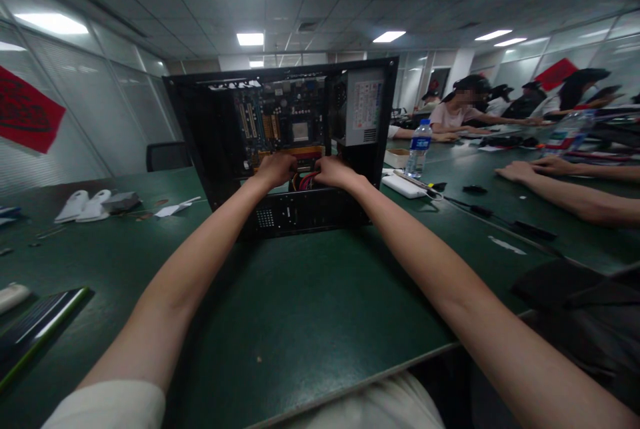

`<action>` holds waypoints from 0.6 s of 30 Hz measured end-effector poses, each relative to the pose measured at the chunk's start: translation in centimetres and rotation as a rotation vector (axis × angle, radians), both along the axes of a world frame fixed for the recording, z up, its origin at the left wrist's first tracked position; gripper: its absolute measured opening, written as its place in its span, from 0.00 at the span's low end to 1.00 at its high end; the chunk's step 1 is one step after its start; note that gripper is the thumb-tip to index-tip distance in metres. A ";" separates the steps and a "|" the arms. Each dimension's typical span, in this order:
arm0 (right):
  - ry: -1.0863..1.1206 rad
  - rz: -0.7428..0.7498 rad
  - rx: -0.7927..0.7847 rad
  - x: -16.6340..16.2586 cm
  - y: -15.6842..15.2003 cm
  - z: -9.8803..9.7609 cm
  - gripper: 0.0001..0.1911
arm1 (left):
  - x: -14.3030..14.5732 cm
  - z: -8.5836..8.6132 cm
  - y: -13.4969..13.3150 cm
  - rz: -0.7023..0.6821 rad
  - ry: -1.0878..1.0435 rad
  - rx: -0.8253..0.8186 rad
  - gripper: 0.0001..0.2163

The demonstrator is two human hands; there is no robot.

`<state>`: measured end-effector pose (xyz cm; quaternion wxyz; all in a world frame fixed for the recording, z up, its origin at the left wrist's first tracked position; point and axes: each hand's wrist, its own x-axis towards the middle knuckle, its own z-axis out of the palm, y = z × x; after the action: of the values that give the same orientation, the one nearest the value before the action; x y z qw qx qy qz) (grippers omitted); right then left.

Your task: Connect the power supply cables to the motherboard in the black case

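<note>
An open black computer case (210,142) stands on the green table (300,309), its motherboard (280,122) and grey power supply (363,106) facing me. Both my arms reach into it. My left hand (275,168) is closed, knuckles up, at the lower edge of the motherboard. My right hand (334,171) is closed just beside it, over a bundle of red and pink cables (306,181). What the fingers hold is hidden inside the case.
A water bottle (419,147) and a white flat box (404,186) sit right of the case. Another person's forearms (565,192) rest on the table at right, near black cables (500,219). White gloves (83,206) lie at left; a dark panel (35,329) at near left.
</note>
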<state>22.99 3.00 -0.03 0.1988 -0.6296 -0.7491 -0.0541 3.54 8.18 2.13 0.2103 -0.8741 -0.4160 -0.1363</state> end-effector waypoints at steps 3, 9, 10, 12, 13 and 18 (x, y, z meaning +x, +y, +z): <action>0.010 0.012 0.001 0.0 0.0 0.0 0.15 | 0.0 0.0 0.0 -0.003 -0.002 0.003 0.12; 0.002 0.019 -0.005 0.0 -0.2 0.2 0.16 | -0.1 0.0 0.3 -0.006 -0.020 0.003 0.12; 0.000 0.021 -0.005 0.0 -0.2 0.2 0.16 | -0.1 0.0 0.3 -0.005 -0.024 0.000 0.12; -0.001 0.029 0.001 0.0 -0.3 0.2 0.16 | -0.2 0.0 0.4 -0.002 -0.023 -0.005 0.12; -0.002 0.033 0.004 0.0 -0.4 0.2 0.17 | -0.2 0.0 0.4 0.002 -0.018 -0.003 0.12; -0.001 0.042 0.001 0.0 -0.4 0.3 0.19 | -0.1 0.2 0.1 0.012 0.019 0.008 0.11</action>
<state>23.02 2.58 0.22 0.1999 -0.6135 -0.7623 -0.0508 3.44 8.31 2.37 0.2187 -0.8720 -0.4188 -0.1281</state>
